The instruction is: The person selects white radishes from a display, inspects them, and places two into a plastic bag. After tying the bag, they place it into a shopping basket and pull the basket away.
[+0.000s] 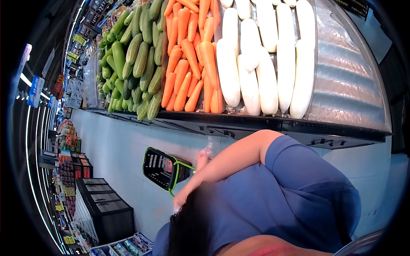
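Note:
My right arm reaches across my blue shirt from the right. My right hand (pixel 181 201) is at its far end beside the basket handle, its fingers hidden by dark hair and blur. Beyond that forearm, my left hand (pixel 203 158) shows small and blurred, closed around what looks like a clear plastic bag (pixel 210 144). A black basket (pixel 159 168) with a green rim and green handle (pixel 175 175) is close to both hands; something reddish in clear wrapping lies inside. How the basket is held is hidden.
A produce counter (pixel 256 123) runs across the front, with green gourds (pixel 140 59), carrots (pixel 183 64) and white radishes (pixel 265 64). Bare ridged metal (pixel 341 77) is at its right. A dark cabinet (pixel 104 205) and stocked shelves (pixel 66 170) stand left of the pale floor.

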`<act>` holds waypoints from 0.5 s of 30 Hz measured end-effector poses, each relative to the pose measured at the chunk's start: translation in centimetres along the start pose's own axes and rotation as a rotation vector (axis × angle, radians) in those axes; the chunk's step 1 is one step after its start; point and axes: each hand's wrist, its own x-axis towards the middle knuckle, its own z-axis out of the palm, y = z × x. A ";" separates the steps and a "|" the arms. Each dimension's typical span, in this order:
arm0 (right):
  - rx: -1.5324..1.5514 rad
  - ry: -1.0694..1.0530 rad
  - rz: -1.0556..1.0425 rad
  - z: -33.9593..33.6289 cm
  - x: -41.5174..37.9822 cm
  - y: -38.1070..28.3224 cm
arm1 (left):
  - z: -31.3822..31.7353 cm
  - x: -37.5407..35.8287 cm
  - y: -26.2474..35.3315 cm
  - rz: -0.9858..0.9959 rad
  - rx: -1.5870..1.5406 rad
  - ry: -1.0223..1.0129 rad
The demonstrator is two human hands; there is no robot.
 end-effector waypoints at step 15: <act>-0.412 1.047 1.266 11.4 -26.0 -2.2 | 0.2 -9.7 9.2 0.234 -1.436 -0.414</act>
